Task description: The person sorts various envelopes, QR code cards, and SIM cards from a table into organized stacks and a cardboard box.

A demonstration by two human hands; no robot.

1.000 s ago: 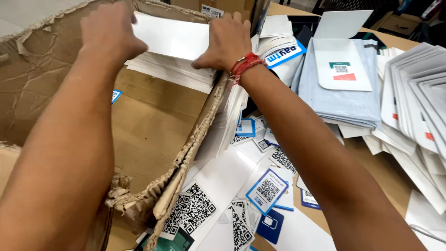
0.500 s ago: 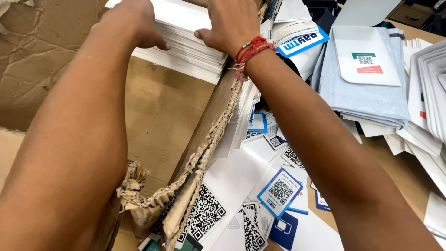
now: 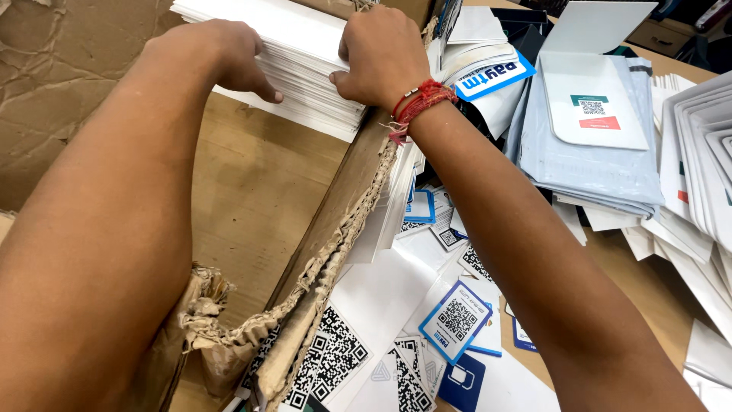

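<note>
White card stack (image 3: 305,69), one, clamped between left hand (image 3: 221,57) and right hand (image 3: 381,53) grips.

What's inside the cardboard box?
A thick stack of white cards, gripped by the left hand and right hand, over bare box floor. Anything beneath the stack is hidden.

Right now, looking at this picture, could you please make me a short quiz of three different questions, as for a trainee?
1. True or false: both hands rest on the stack of white sheets.
2. Which wrist wears the red thread bracelet: a) left, b) right?
3. Fill in: the stack lies inside a torn ____ box.

Key:
1. True: the left hand and the right hand both press on the stack.
2. b
3. cardboard
</note>
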